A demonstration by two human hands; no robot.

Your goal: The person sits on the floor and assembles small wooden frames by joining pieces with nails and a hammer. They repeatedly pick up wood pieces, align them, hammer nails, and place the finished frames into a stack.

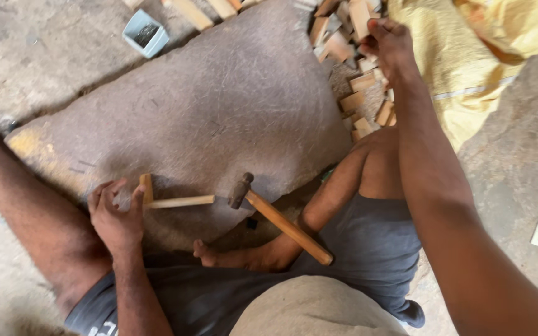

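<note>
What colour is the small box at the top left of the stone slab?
Light blue box, seen best in the head view.

Lt-blue box [145, 32] w/ prob. nails top left, yellow cloth [468, 56] top right, hammer [278, 218] on slab.

Two bare hands show — the left hand [117, 214] near the left edge of the slab, the right hand [388, 42] far right. One large grey stone slab [231, 106] lies on the floor. One hammer with a dark iron head and a pale wooden handle [281, 221] rests at the slab's near edge. One L-shaped piece made of two pale wooden strips [172, 199] sits by the left hand. One small light-blue box [145, 32] stands far left. One yellow sack [468, 50] lies far right. The heap of short pale wooden blocks [350, 62] holds too many to count — well over a dozen.
</note>
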